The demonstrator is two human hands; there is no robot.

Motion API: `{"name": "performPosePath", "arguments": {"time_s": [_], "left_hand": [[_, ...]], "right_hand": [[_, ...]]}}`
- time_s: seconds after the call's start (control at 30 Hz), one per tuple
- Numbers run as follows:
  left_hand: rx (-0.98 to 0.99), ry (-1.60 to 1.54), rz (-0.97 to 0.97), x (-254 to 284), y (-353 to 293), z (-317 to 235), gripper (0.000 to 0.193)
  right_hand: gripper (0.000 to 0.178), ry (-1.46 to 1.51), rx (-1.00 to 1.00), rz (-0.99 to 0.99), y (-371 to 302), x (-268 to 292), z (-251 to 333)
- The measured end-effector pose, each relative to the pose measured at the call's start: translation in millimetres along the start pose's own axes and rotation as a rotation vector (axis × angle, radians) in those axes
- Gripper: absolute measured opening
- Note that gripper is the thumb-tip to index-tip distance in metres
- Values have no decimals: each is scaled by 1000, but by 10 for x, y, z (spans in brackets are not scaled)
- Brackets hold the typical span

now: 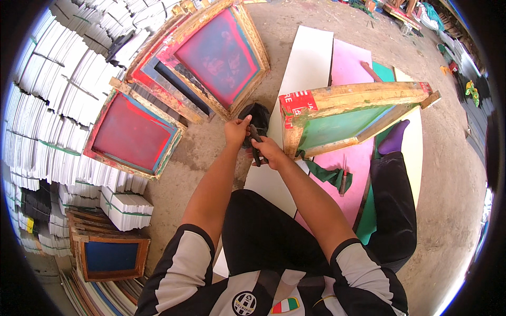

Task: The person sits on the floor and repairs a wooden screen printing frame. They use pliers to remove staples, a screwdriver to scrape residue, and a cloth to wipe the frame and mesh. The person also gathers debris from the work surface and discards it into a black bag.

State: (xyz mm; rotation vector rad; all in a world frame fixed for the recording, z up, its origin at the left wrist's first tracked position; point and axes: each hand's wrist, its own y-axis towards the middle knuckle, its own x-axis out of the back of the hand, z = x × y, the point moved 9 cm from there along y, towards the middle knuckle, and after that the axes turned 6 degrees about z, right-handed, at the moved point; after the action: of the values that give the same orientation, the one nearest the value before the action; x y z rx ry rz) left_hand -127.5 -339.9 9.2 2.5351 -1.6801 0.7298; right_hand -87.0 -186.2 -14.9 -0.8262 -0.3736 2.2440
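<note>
Fingers on the right hand [272,151] wrap snugly round a slim dark object [254,132], right by a black plastic bag [256,112]; left hand [237,131] looks pinched, contents unclear. Probably mid-handling, so next move likely wants steady grip.

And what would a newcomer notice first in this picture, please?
Probably the wooden frame with green mesh, tilted over coloured boards to the right of the right hand. At upper left, a frame with grey-blue mesh edged in red also stands out. Tall stacks of white sheets line the left side.
</note>
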Motion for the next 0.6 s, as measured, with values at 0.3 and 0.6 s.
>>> {"name": "performPosePath", "arguments": {"time_s": [0.3, 0.6], "left_hand": [[-219, 596, -243, 349, -175, -626, 51], [-984, -102, 621, -198, -1994, -3258, 59]], "right_hand": [[33, -10, -32, -30, 39, 38, -49], [38, -10, 51, 65, 66, -50, -60]]}}
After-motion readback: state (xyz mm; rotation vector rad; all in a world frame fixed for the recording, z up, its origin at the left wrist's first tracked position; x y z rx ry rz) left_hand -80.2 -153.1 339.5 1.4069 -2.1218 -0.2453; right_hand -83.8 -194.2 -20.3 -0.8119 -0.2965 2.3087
